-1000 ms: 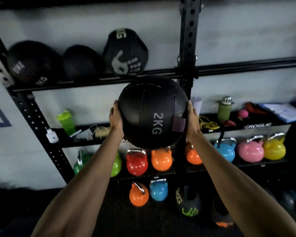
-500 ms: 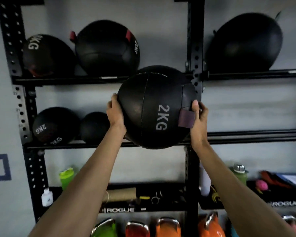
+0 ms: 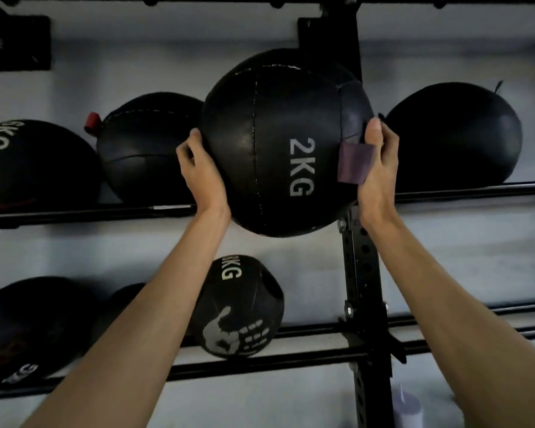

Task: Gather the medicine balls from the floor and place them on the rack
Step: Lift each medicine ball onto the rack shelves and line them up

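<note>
Top shelf: gap btwn red-tab ball & big ball on R, but rack upright stands in it. Lower shelf: room btwn handprint ball & upright.

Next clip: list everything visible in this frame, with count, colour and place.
2KG medicine ball: one, black with a purple tab, held up in front of the upper shelf.
red-tab ball: one, black, upper shelf, left of the held ball.
plain upper-shelf balls: two, black, one far left, one right.
hand-print ball: one, black with a pale print, lower shelf, centre.
lower-left ball: one, black, lower shelf; a dark shape beside it is partly hidden.
rack: one, black, against the grey wall.
pale cup: one, lilac, bottom right, blurred.
left hand: grips the ball's left side.
right hand: grips its right side.
</note>
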